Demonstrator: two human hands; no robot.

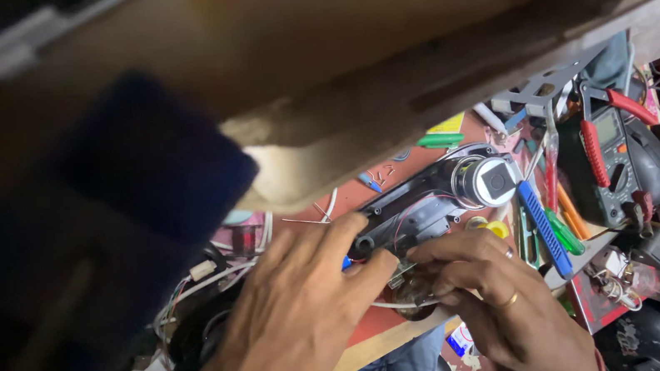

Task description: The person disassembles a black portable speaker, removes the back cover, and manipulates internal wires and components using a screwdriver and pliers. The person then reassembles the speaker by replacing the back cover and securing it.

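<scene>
A long black plastic device (424, 199) with a round silver cap lies on a red mat (380, 318), thin wires trailing from it. My left hand (292, 324) rests flat on its near end, fingers spread over the housing. My right hand (503, 298), with a ring on one finger, pinches a small clear part with wires (405, 278) just below the device. The part is mostly hidden by my fingers. A dark blue sleeve (135, 167) fills the upper left, blurred.
A multimeter (616, 159) with red-handled pliers on it sits at the right. A blue-handled tool (543, 226), green and orange screwdrivers (566, 232) lie beside the device. A wooden shelf (414, 49) overhangs the bench. Loose white wires (200, 285) lie at the left.
</scene>
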